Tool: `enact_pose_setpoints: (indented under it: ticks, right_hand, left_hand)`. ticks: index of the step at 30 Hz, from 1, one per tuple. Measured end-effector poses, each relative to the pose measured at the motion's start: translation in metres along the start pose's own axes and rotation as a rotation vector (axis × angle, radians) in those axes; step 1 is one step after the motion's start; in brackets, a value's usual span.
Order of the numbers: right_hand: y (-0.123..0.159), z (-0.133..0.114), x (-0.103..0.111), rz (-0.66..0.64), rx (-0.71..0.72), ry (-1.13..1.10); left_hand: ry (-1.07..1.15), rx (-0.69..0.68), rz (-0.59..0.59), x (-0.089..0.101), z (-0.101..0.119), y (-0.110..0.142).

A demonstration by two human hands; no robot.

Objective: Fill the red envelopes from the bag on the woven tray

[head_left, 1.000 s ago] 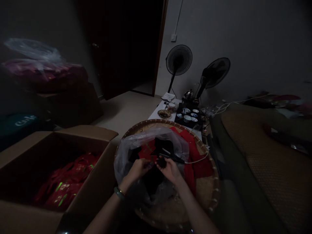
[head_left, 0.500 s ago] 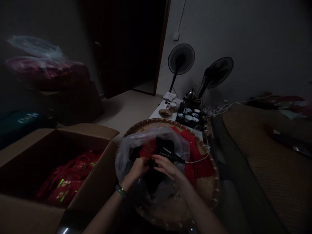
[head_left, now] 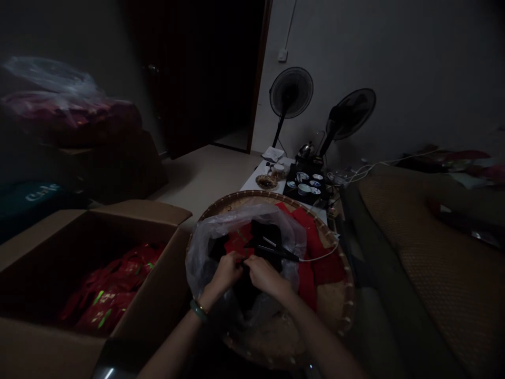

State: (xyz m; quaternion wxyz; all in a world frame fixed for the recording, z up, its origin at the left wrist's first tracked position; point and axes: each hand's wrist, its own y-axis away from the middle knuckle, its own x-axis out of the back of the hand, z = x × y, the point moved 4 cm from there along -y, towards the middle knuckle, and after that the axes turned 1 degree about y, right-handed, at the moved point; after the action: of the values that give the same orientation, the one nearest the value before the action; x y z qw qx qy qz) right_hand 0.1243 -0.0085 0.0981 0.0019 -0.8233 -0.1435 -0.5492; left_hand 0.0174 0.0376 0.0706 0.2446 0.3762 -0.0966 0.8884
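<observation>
My left hand [head_left: 229, 269] and my right hand [head_left: 262, 271] meet over an open clear plastic bag [head_left: 199, 258], fingers closed in a pinch. What they pinch is small and too dark to make out. Just beyond the fingertips is a red piece [head_left: 239, 238] with a faint pattern, lying among black material [head_left: 266, 231] in the bag. A black pen-like tool [head_left: 282, 252] with a pale cord [head_left: 321, 258] lies to the right of the fingers. The bag rests in a round woven bamboo tray [head_left: 331, 310], beside red cloth-like pieces [head_left: 311, 237].
On the left, an open cardboard box [head_left: 148, 310] holds red packaged items [head_left: 106, 300]. Behind the tray stands a low table [head_left: 252, 181] with a tea tray of cups [head_left: 303, 189] and a kettle [head_left: 305, 151]. Two fans [head_left: 291, 92] stand by the wall. A woven mat [head_left: 426, 247] lies at right.
My right hand's fingers, stretched out before, have curled in against the left hand's fingertips. The black tool stays where it was, and the view has shifted slightly.
</observation>
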Motion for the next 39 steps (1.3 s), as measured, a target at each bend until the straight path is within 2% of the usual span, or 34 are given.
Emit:
enact_pose_setpoints:
  ticks: [7,11,14,16,18,20,22,24,26,30,34,39]
  right_hand:
    - [-0.005,0.008,0.006,0.103,-0.058,-0.077]
    - [-0.001,0.003,0.001,0.123,0.029,-0.144]
    - [0.000,0.003,0.001,0.184,0.110,-0.265]
    - [0.001,0.017,0.002,0.280,0.087,-0.373]
    - [0.003,0.044,-0.003,0.392,-0.049,-0.415]
    - [0.006,0.072,-0.019,0.365,-0.177,-0.328]
    - [0.009,0.091,-0.042,0.220,-0.239,-0.212]
    - [0.011,0.099,-0.063,0.084,-0.238,-0.143]
    - [0.010,0.099,-0.076,0.058,-0.239,-0.109]
    - [0.002,0.093,-0.079,0.119,-0.281,-0.149]
    - [-0.001,0.099,-0.075,0.179,-0.294,-0.223]
    - [0.005,0.110,-0.065,0.326,-0.344,-0.672]
  left_hand:
    - [0.047,-0.033,0.055,0.002,-0.002,0.000]
    - [0.114,-0.082,0.157,0.001,-0.006,0.000]
    - [0.153,-0.112,0.205,-0.001,-0.011,0.000]
    - [0.164,-0.122,0.213,0.000,-0.013,0.001]
    - [0.163,-0.120,0.201,0.002,-0.015,0.001]
    - [0.153,-0.096,0.169,0.002,-0.015,0.001]
    - [0.143,-0.066,0.134,0.002,-0.016,0.000]
    - [0.140,-0.039,0.114,0.001,-0.017,-0.001]
    - [0.141,-0.023,0.101,0.000,-0.018,-0.001]
    - [0.135,-0.007,0.053,-0.002,-0.021,-0.003]
    - [0.130,0.020,0.033,-0.001,-0.022,-0.002]
    - [0.122,0.036,0.009,0.000,-0.018,-0.002]
